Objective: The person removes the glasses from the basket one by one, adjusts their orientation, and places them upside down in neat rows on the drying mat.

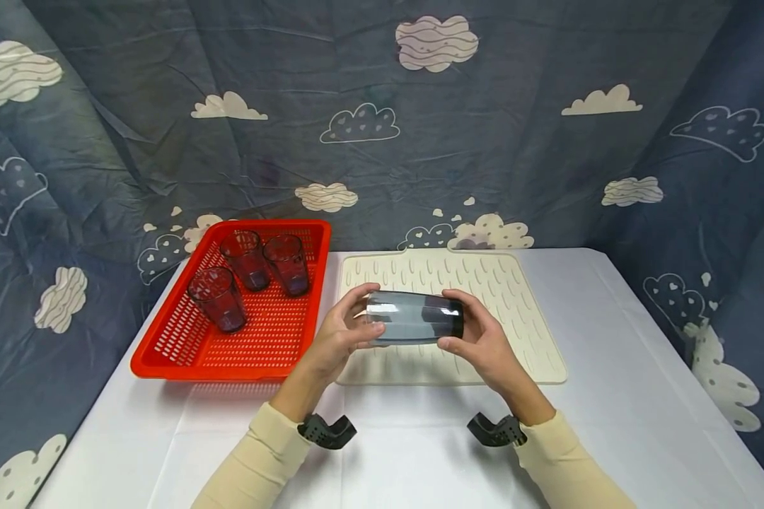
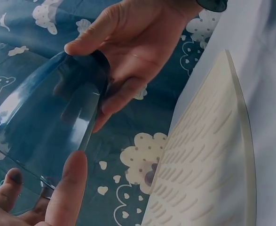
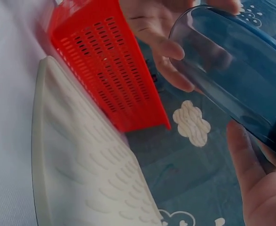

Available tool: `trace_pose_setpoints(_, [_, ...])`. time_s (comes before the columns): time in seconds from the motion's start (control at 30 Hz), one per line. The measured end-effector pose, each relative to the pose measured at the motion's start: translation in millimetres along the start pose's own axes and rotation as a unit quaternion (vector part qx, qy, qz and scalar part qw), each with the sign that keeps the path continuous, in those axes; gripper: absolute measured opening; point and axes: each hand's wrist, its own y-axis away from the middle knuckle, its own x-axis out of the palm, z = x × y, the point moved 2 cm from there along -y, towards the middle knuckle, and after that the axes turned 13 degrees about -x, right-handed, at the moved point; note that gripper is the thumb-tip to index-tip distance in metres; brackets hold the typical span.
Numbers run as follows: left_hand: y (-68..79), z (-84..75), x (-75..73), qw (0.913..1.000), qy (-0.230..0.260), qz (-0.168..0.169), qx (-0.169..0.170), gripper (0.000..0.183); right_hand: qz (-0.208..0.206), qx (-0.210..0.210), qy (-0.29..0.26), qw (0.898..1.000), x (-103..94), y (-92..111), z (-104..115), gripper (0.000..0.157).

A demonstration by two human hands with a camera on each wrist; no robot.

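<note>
Both hands hold a blue-grey drinking glass [image 1: 414, 318] on its side above the cream ribbed drying mat [image 1: 509, 318]. The left hand [image 1: 344, 329] grips one end, its thumb on the near side and fingers on the far side. At the darker end, the right hand [image 1: 484, 343] pinches the glass between thumb and fingers. In the left wrist view the glass [image 2: 53, 108] spans the two hands, and the right wrist view shows its clear, smooth wall [image 3: 236, 66] close up.
Left of the mat stands a red perforated plastic basket [image 1: 261, 371] with three similar glasses [image 1: 286, 265] upright or leaning in it. A white cloth [image 1: 611, 438] covers the table. Behind hangs a dark blue curtain [image 1: 280, 155] with cloud prints.
</note>
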Motion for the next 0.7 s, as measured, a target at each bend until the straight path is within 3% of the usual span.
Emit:
trace_pose_setpoints(0.27, [0.4,3.0,-7.9,0.9995,-0.011,0.018,-0.024,0.067,-0.004,0.012,0.013,1.0,-5.8,-2.2,-1.4,0.072])
trace_pose_setpoints(0.5, [3.3,10.4,-18.5,0.9983,-0.043,0.009,-0.039,0.06,-0.026,0.022,0.029,0.999,-21.6,-1.1,-4.0,0.071])
trace_pose_setpoints(0.7, [6.4,13.6,-15.5,0.9987,-0.039,-0.002,-0.034,0.055,-0.037,0.01,0.027,0.999,-32.9,-1.6,-2.8,0.071])
